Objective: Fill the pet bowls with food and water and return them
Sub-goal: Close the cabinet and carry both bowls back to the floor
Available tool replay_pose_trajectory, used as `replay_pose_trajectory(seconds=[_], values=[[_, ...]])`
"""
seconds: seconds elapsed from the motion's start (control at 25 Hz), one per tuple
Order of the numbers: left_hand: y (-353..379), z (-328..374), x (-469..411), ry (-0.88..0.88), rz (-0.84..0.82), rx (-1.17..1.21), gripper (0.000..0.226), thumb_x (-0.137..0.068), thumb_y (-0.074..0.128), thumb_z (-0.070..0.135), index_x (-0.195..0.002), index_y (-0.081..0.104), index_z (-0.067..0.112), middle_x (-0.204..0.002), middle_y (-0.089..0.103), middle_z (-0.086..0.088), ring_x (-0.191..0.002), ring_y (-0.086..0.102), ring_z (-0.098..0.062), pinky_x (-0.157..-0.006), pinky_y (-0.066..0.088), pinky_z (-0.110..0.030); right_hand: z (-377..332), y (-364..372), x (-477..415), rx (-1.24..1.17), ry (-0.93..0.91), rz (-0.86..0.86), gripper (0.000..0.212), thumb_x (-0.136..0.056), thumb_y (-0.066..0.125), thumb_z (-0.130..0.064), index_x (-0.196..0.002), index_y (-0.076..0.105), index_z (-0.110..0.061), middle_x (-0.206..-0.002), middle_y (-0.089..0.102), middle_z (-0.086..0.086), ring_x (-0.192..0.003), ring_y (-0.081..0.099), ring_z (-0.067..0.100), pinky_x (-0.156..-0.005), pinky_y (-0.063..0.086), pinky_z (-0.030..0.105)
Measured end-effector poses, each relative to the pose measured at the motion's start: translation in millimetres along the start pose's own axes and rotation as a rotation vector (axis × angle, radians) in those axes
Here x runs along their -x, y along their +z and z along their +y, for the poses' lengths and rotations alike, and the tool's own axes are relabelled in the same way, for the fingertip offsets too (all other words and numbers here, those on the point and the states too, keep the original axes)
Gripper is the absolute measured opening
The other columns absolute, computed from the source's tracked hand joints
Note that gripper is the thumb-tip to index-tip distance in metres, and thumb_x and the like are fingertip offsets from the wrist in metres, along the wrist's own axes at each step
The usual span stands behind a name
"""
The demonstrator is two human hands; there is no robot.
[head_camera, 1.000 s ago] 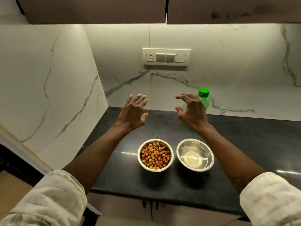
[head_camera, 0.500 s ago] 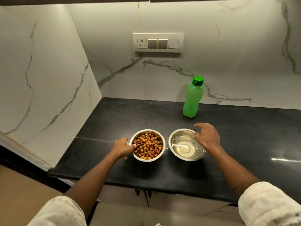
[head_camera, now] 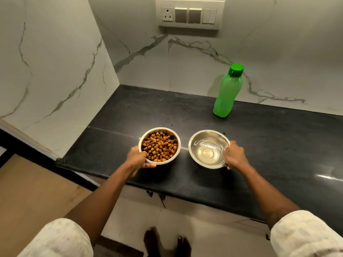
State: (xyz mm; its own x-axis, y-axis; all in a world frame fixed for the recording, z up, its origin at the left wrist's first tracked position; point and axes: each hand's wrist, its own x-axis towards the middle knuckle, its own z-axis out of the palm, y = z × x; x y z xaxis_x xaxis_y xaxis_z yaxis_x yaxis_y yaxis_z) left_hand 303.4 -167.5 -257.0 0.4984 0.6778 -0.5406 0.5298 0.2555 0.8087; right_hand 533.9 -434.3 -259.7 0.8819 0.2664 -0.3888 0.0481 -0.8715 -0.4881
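Observation:
Two steel pet bowls sit side by side on the black counter [head_camera: 269,145]. The left food bowl [head_camera: 176,140] is full of brown kibble, and my left hand [head_camera: 137,157] grips its near-left rim, thumb over the edge and fingers underneath. The right water bowl [head_camera: 207,151] holds clear water, and my right hand [head_camera: 234,154] grips its right rim. Whether either bowl is lifted off the counter I cannot tell.
A green plastic bottle [head_camera: 227,93] with a green cap stands upright at the back by the marble wall, behind the water bowl. A switch panel [head_camera: 189,14] is on the back wall. A marble side wall bounds the counter on the left. My bare feet [head_camera: 167,242] show below the counter edge.
Both hands came down from above the counter to the bowls and closed on their rims. The view has tilted downward and moved closer.

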Motion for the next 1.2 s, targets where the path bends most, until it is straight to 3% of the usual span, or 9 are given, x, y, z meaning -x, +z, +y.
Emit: replay_pose_trajectory(seconds=[0.16,0.36,0.56,0.76,0.88,0.96,1.04,1.2], values=[[-29.3,-23.6,23.6,-0.012,0.072,0.078,0.027,-0.103,0.043,-0.006,-0.122,0.054,0.009,-0.114,0.060,-0.014,-0.097,0.071,-0.037,-0.056,0.066,-0.040,-7.6,6.0,6.5,-0.023,-0.068,-0.011,0.025,-0.107,0.040,-0.014,-0.130,0.044,-0.003,-0.113,0.060,0.023,-0.052,0.069,0.030,-0.036,0.052,0.031],[-90.6,-54.5,53.8,0.017,0.199,0.171,0.025,-0.106,0.045,0.000,-0.126,0.053,0.011,-0.115,0.059,-0.013,-0.091,0.071,-0.036,-0.056,0.066,-0.043,-48.2,30.2,27.1,0.019,-0.227,-0.046,0.026,-0.109,0.037,-0.019,-0.124,0.049,-0.002,-0.106,0.065,0.028,-0.035,0.062,0.018,-0.032,0.046,0.023],[-162.4,-105.8,84.4,0.008,0.336,0.200,0.034,-0.105,0.047,0.001,-0.137,0.054,0.010,-0.124,0.060,-0.016,-0.091,0.074,-0.037,-0.062,0.067,-0.047,-110.8,77.3,74.8,0.091,-0.435,-0.122,0.022,-0.110,0.037,-0.020,-0.114,0.051,-0.004,-0.099,0.067,0.024,-0.046,0.067,0.027,-0.041,0.051,0.026],[-251.2,-172.2,128.8,-0.028,0.455,0.295,0.033,-0.103,0.049,-0.001,-0.133,0.054,0.011,-0.128,0.059,-0.018,-0.089,0.074,-0.041,-0.061,0.066,-0.047,-177.2,147.0,150.1,0.092,-0.598,-0.203,0.019,-0.110,0.039,-0.021,-0.108,0.053,-0.008,-0.077,0.070,0.015,-0.043,0.066,0.025,-0.047,0.052,0.030],[-307.6,-219.5,157.0,-0.073,0.526,0.363,0.037,-0.103,0.051,0.000,-0.138,0.053,0.011,-0.133,0.058,-0.018,-0.089,0.075,-0.045,-0.062,0.066,-0.050,-213.8,195.8,200.9,0.115,-0.635,-0.287,0.015,-0.109,0.041,-0.020,-0.107,0.052,-0.010,-0.066,0.069,0.009,-0.038,0.065,0.019,-0.042,0.050,0.026],[-346.8,-250.0,177.8,-0.102,0.583,0.404,0.041,-0.102,0.053,0.000,-0.141,0.052,0.012,-0.134,0.057,-0.020,-0.083,0.077,-0.045,-0.064,0.066,-0.053,-240.1,235.2,231.4,0.118,-0.665,-0.348,0.014,-0.107,0.041,-0.020,-0.107,0.051,-0.010,-0.060,0.071,0.012,-0.040,0.068,0.025,-0.045,0.055,0.034],[-380.6,-275.2,196.6,-0.120,0.636,0.449,0.042,-0.102,0.053,0.000,-0.142,0.051,0.014,-0.132,0.058,-0.020,-0.077,0.078,-0.044,-0.063,0.066,-0.053,-264.0,273.0,259.3,0.116,-0.714,-0.418,0.015,-0.108,0.041,-0.020,-0.108,0.051,-0.009,-0.059,0.072,0.016,-0.044,0.070,0.031,-0.048,0.059,0.041],[-433.6,-317.9,232.4,-0.150,0.746,0.549,0.039,-0.103,0.051,-0.001,-0.138,0.051,0.016,-0.131,0.060,-0.020,-0.078,0.078,-0.041,-0.061,0.066,-0.050,-307.8,339.1,321.5,0.085,-0.780,-0.528,0.015,-0.109,0.042,-0.020,-0.109,0.052,-0.008,-0.067,0.071,0.022,-0.044,0.067,0.034,-0.044,0.057,0.039]])
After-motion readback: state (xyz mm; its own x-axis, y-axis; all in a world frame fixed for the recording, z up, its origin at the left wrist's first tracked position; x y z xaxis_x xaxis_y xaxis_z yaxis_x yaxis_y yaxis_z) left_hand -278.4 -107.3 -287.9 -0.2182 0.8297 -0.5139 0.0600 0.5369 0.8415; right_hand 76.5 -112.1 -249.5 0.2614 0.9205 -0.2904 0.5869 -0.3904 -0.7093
